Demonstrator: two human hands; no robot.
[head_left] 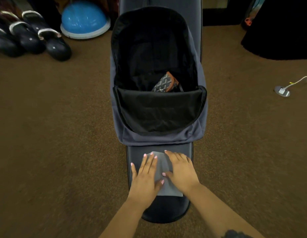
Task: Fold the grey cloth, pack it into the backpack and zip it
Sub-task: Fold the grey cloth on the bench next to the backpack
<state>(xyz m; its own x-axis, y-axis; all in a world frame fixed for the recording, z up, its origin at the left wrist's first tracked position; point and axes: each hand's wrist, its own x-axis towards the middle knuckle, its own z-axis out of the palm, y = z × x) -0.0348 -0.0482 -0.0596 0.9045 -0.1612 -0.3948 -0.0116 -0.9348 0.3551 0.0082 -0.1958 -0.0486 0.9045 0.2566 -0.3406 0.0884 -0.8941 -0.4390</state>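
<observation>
Both arms are bare, with no sleeves. The left hand (144, 176) and the right hand (181, 170) have light pink painted nails. There is a dark patch on the right forearm, partly cut off.

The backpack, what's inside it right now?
Inside the open backpack lies a patterned wallet with a brown edge, partly hidden behind the folded-down front flap. The rest is dark lining; the bottom can't be seen. The grey cloth is outside, under both hands.
</observation>
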